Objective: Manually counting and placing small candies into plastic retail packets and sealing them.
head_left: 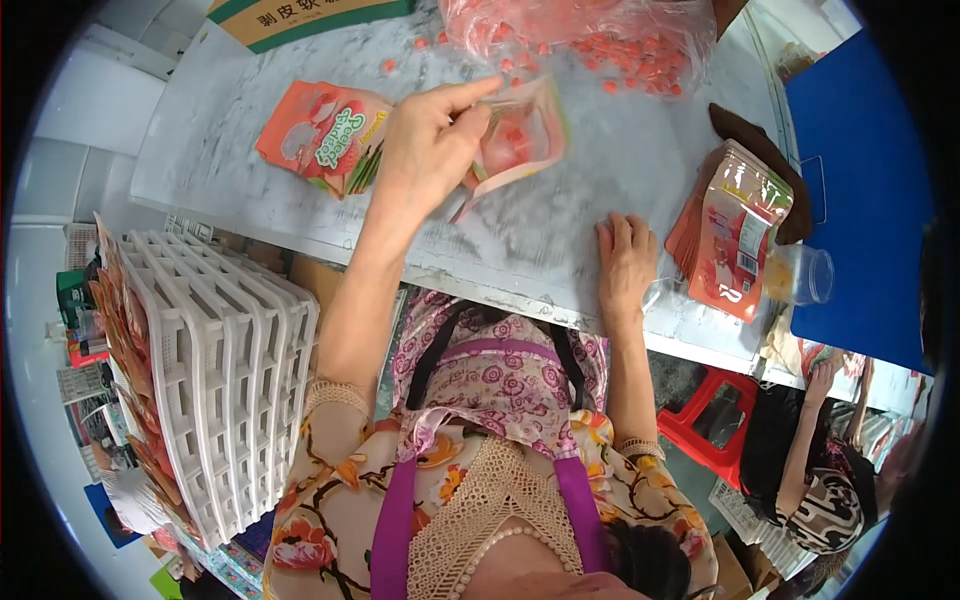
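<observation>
My left hand (432, 140) is closed on the edge of a pouch (552, 105), a small packaging bag with its mouth spread. Some reddish content shows inside the pouch, though I cannot tell the pieces apart. My right hand (628, 262) rests near the table's front edge, fingers stretched on the surface and holding nothing. Left of my left hand lies a stack of red printed pouches (318, 130). Beyond the held pouch, a clear plastic bag (590, 22) lies with many small red-orange pieces (640, 68) in and around it.
At the right lie more red pouches (735, 235), a clear plastic cup (808, 275) and a dark brown cloth (770, 150), beside a blue panel (860, 200). A green-and-tan carton (300, 18) stands far left. White stacked crates (210, 370), a red stool (708, 425) and a co-worker's arm (800, 455) flank me.
</observation>
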Demonstrator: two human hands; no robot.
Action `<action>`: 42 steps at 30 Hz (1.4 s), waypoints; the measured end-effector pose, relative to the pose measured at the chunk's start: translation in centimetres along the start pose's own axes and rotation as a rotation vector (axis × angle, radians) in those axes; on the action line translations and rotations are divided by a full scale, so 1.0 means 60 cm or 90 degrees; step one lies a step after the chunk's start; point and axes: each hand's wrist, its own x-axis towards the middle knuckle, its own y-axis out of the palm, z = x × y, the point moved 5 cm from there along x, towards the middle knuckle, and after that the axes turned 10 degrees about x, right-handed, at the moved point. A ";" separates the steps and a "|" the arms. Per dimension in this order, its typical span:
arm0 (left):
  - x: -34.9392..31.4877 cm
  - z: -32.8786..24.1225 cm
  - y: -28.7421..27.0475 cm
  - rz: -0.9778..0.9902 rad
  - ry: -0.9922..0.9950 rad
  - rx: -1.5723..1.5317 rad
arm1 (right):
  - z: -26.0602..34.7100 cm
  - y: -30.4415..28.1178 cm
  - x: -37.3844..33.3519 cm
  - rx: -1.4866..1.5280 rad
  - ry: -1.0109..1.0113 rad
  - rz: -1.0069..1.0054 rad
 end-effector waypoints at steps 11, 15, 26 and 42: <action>-0.037 0.003 0.033 -0.028 -0.026 -0.139 | 0.179 -0.117 0.206 1.027 0.253 -0.198; -0.037 -0.006 0.037 0.022 -0.068 -0.150 | 0.240 -0.109 0.222 0.870 0.052 -0.086; -0.052 0.006 0.012 -0.055 -0.065 -0.175 | 0.234 -0.101 0.095 0.678 -0.033 -0.022; -0.057 0.127 0.081 -0.051 0.026 -0.365 | 0.226 -0.082 0.113 0.518 -0.114 0.007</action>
